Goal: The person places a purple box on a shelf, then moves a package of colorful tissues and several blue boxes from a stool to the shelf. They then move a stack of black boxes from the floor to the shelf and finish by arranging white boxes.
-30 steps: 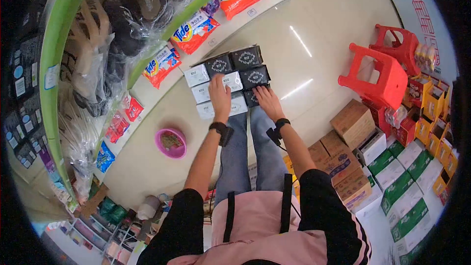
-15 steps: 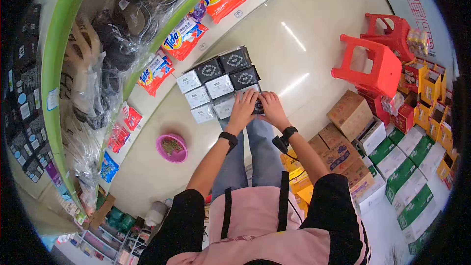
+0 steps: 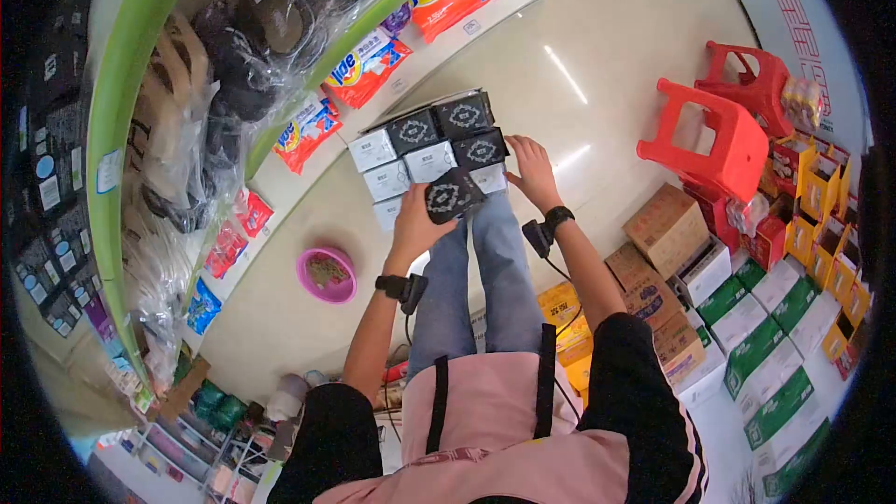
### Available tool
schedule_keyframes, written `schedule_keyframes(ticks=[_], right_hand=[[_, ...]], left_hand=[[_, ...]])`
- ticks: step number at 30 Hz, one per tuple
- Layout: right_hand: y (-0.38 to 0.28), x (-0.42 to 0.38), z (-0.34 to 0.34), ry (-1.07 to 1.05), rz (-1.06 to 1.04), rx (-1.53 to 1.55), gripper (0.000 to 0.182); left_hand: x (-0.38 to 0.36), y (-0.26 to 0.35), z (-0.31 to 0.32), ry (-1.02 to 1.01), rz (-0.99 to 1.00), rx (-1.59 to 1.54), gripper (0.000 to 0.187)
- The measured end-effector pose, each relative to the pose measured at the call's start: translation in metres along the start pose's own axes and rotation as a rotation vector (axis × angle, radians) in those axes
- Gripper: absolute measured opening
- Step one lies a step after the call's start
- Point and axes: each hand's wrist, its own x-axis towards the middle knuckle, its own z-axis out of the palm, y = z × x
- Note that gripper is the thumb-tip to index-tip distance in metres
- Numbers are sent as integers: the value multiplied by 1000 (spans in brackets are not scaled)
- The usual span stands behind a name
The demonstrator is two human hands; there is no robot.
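A block of black-and-white patterned packs, which look like tissue packs, sits on the floor in front of my legs. My left hand grips one tissue pack at the near side of the block, its black patterned face turned up and tilted over its neighbours. At the block's right edge is my right hand, fingers apart, fingertips close beside the packs and nothing held. Some packs show white sides, others black tops. Both wrists wear black straps with small devices.
A shelf edge with Tide bags runs along the left, with plastic-wrapped slippers above. A pink basin stands on the floor. To the right are red stools, brown cartons and green-white boxes.
My hands were together on the near right of the block. My left hand has moved left with a pack, tilting it up; my right hand has let go and shifted right.
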Motion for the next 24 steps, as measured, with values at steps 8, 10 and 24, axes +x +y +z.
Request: schedule_keyframes(ticks=[8, 10, 24], right_hand=[[-21, 24, 62, -51, -290, -386, 55], [-24, 26, 66, -87, -268, -553, 56], [-24, 25, 51, -86, -196, -533, 54]], left_hand=[[-43, -30, -29, 64, -121, 71, 70], [-50, -30, -24, 54, -157, 47, 70], [-56, 7, -4, -74, -86, 38, 70]])
